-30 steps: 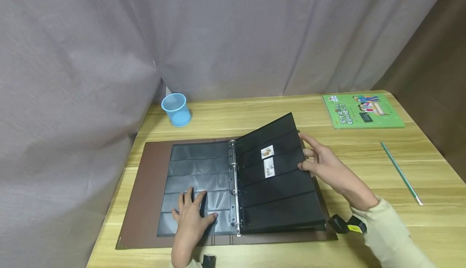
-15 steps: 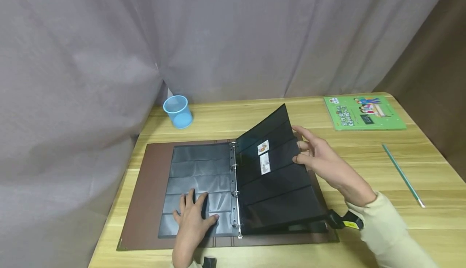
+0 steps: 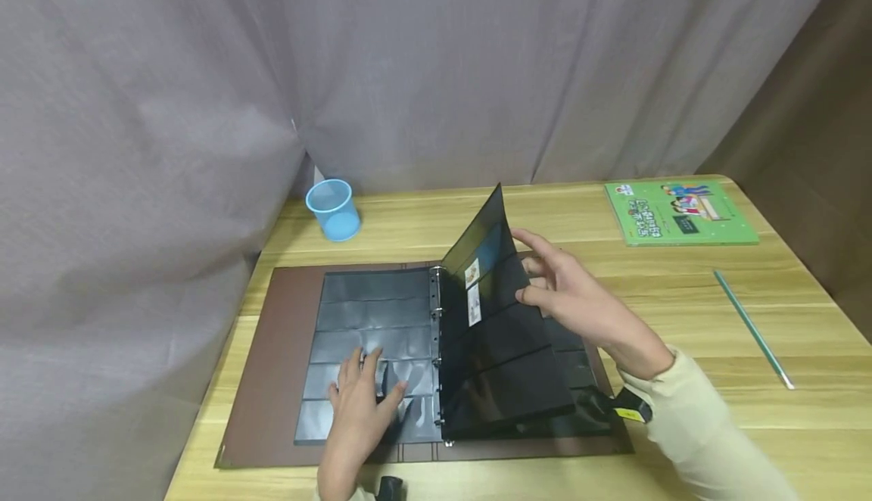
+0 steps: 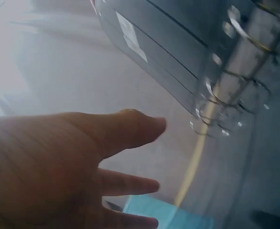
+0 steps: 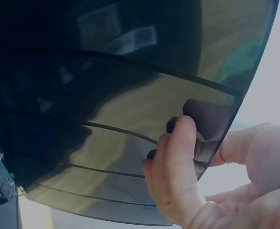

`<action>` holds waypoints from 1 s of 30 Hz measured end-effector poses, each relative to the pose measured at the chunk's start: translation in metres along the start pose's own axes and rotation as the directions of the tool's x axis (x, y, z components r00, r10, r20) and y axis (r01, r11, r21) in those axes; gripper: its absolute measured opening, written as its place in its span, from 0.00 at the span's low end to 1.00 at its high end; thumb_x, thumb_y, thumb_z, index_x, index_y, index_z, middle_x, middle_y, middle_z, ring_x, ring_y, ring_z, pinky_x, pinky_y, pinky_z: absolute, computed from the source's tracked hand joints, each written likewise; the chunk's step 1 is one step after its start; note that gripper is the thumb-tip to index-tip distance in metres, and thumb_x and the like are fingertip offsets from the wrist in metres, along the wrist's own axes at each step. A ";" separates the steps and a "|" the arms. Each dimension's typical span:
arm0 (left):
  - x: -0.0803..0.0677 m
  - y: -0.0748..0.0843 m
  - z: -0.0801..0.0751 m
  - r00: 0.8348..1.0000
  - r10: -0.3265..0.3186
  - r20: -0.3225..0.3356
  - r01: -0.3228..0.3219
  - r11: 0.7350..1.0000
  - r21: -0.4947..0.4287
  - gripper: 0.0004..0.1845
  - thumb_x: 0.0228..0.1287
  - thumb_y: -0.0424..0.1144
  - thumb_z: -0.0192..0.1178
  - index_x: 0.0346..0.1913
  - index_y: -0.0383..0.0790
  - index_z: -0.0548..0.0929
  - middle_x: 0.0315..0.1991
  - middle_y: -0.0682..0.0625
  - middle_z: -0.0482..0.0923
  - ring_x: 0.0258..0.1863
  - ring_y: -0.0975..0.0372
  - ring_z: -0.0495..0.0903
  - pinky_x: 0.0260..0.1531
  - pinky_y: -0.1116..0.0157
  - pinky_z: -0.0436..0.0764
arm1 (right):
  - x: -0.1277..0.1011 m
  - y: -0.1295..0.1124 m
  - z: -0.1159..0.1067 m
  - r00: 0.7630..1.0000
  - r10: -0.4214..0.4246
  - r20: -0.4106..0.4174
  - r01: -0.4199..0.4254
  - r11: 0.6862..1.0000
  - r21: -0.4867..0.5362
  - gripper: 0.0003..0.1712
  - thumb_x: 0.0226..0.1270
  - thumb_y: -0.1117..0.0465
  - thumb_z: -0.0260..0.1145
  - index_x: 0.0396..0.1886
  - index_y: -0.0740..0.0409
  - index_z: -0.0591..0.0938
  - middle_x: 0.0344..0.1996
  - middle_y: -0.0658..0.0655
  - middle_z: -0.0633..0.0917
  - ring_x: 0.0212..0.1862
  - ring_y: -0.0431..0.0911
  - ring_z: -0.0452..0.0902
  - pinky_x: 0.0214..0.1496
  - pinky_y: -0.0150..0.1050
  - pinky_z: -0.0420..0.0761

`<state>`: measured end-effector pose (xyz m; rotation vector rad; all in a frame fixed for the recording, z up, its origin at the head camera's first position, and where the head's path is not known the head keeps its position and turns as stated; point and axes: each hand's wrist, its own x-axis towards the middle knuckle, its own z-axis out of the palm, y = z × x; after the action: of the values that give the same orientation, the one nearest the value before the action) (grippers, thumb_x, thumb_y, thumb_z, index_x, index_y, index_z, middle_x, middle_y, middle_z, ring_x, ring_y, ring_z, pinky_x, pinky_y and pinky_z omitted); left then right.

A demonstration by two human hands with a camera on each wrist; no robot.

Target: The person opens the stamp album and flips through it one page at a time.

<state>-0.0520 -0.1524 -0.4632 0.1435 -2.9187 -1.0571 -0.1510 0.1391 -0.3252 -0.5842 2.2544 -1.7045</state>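
Observation:
A brown ring-binder stamp album [image 3: 259, 380] lies open on the table. My right hand [image 3: 568, 293] pinches the outer edge of a black stamp page [image 3: 504, 350], which stands steeply up from the rings [image 3: 439, 365]. Thumb and fingers lie on opposite faces of that page, as the right wrist view shows. Two small stamps [image 3: 473, 304] sit in its pockets. Over the flat left page [image 3: 375, 312], my left hand [image 3: 361, 402] is spread with its fingers apart. Under the raised page, another black page [image 3: 579, 368] partly shows.
A blue mesh cup [image 3: 334, 210] stands at the back left. At the back right lies a green book [image 3: 681, 212], with a green pencil [image 3: 752, 327] in front of it. A grey curtain [image 3: 436, 70] hangs behind the wooden table [image 3: 681, 289].
My right hand has moved left, lifting the black page from a low slant to nearly upright and uncovering the page beneath. The left hand has stayed nearly in place.

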 end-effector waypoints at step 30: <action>0.012 0.072 -0.026 0.933 0.332 -0.136 -0.355 0.910 -0.216 0.34 0.78 0.50 0.53 0.79 0.43 0.58 0.77 0.41 0.57 0.73 0.45 0.62 0.65 0.39 0.67 | 0.045 -0.037 0.041 0.984 -0.045 0.172 0.063 0.993 -0.099 0.44 0.64 0.75 0.58 0.79 0.66 0.53 0.46 0.66 0.83 0.30 0.46 0.80 0.35 0.38 0.80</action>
<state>-0.0677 -0.1156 -0.3969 -0.3083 -2.5700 -1.2764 -0.1670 0.0749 -0.2997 -0.7890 2.2342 -1.5057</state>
